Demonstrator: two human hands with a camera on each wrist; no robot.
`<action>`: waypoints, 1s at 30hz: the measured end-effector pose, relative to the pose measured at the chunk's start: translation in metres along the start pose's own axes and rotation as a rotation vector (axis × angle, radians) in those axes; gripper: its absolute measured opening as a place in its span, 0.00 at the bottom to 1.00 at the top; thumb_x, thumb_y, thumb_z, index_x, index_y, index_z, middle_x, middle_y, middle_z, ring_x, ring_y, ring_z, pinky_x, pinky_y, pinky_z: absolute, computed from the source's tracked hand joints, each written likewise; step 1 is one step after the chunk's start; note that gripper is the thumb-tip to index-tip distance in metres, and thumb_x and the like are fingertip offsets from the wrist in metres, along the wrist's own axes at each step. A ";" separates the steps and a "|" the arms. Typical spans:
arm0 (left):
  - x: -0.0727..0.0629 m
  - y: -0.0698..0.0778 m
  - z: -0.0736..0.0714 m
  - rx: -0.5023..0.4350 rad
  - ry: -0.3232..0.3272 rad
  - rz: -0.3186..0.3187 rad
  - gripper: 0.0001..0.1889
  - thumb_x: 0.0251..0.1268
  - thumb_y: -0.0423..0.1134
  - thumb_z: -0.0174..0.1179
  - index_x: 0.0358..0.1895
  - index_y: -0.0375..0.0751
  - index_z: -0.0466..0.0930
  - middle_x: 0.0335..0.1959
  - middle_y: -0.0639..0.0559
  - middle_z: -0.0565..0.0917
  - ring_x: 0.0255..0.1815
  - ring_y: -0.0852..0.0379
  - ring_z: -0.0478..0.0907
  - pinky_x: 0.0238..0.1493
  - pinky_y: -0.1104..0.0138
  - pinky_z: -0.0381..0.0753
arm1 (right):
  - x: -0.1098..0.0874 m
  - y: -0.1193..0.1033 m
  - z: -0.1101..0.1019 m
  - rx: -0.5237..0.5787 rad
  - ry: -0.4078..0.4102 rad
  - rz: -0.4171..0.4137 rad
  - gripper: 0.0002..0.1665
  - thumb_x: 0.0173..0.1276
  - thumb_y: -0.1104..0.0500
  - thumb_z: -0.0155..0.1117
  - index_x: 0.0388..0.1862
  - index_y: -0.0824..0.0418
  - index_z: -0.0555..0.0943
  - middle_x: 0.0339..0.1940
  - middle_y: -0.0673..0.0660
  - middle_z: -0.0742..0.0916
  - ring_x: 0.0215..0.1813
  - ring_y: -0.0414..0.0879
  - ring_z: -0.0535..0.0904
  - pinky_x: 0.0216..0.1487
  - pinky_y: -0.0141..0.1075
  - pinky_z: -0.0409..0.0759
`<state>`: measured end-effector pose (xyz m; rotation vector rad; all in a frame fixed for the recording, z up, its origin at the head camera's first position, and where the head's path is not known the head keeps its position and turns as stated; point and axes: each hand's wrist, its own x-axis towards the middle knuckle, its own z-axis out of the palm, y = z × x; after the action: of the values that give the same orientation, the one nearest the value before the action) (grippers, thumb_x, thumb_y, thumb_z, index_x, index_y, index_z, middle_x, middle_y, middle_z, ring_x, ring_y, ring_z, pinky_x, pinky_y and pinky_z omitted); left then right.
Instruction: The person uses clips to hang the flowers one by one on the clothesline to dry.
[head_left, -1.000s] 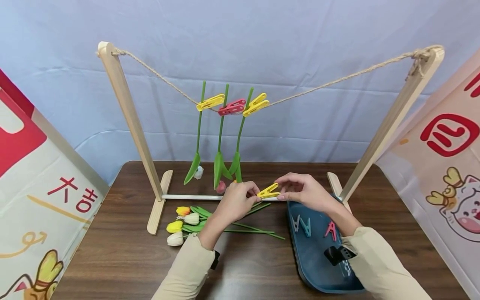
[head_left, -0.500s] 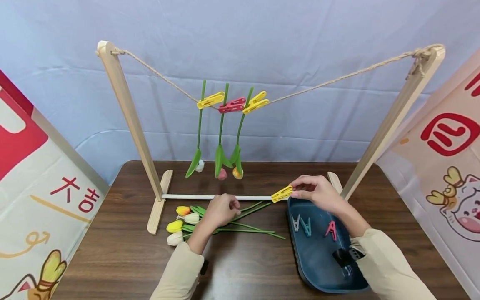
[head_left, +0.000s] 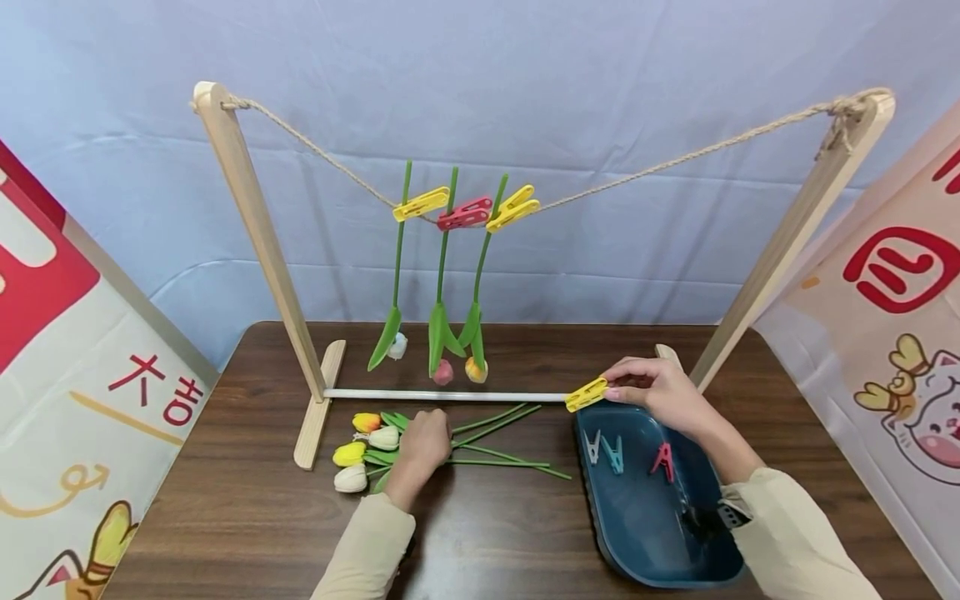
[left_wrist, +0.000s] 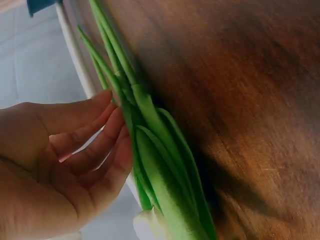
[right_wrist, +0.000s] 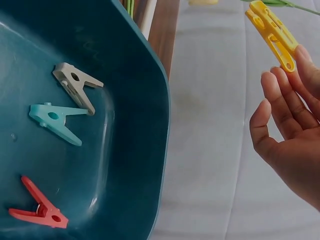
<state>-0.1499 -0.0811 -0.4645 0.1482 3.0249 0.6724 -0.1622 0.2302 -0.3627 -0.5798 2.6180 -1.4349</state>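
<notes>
My left hand is lowered over a bunch of artificial tulips on the table. In the left wrist view its thumb and fingertips pinch at a green tulip stem, beside the leaves. The tulip heads, such as a yellow one and a white one, point left. My right hand holds a yellow clothespin by its handle end, over the back left edge of a blue basin. In the right wrist view the clothespin's jaws point away from the fingers.
Three tulips hang heads down from a rope, held by yellow and red clothespins. Wooden posts carry the rope, with a white rod low between them. Grey, teal and red clothespins lie in the basin.
My left hand has let go of the yellow clothespin and moved down left onto the tulips. My right hand has carried the clothespin right, to the basin's back edge.
</notes>
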 end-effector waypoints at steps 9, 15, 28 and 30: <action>-0.001 0.005 0.001 0.053 -0.009 -0.089 0.09 0.48 0.26 0.55 0.16 0.39 0.77 0.24 0.38 0.81 0.25 0.41 0.79 0.19 0.55 0.76 | -0.003 0.003 -0.005 -0.031 0.017 0.020 0.12 0.58 0.66 0.64 0.41 0.70 0.81 0.38 0.62 0.82 0.33 0.39 0.78 0.32 0.32 0.78; -0.004 0.004 -0.002 0.030 -0.033 -0.036 0.13 0.46 0.24 0.55 0.11 0.43 0.71 0.19 0.45 0.78 0.21 0.48 0.77 0.16 0.60 0.72 | -0.005 0.004 -0.009 -0.065 0.041 0.031 0.11 0.58 0.65 0.65 0.40 0.70 0.82 0.37 0.62 0.82 0.32 0.39 0.78 0.30 0.33 0.78; -0.011 0.009 -0.043 -0.080 -0.009 0.224 0.12 0.41 0.18 0.51 0.22 0.39 0.77 0.17 0.55 0.71 0.21 0.56 0.70 0.23 0.66 0.70 | -0.006 0.005 -0.021 -0.115 0.123 -0.035 0.07 0.57 0.67 0.66 0.35 0.69 0.83 0.34 0.60 0.82 0.33 0.38 0.75 0.28 0.32 0.78; -0.012 0.012 -0.050 -0.097 0.019 0.257 0.12 0.43 0.17 0.51 0.23 0.39 0.77 0.17 0.56 0.71 0.21 0.58 0.68 0.23 0.66 0.69 | -0.006 0.004 -0.022 -0.105 0.128 -0.041 0.07 0.56 0.68 0.66 0.35 0.69 0.83 0.33 0.60 0.82 0.32 0.39 0.76 0.28 0.32 0.78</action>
<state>-0.1398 -0.0921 -0.4142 0.5363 3.0111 0.8398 -0.1636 0.2515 -0.3545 -0.5745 2.8102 -1.3970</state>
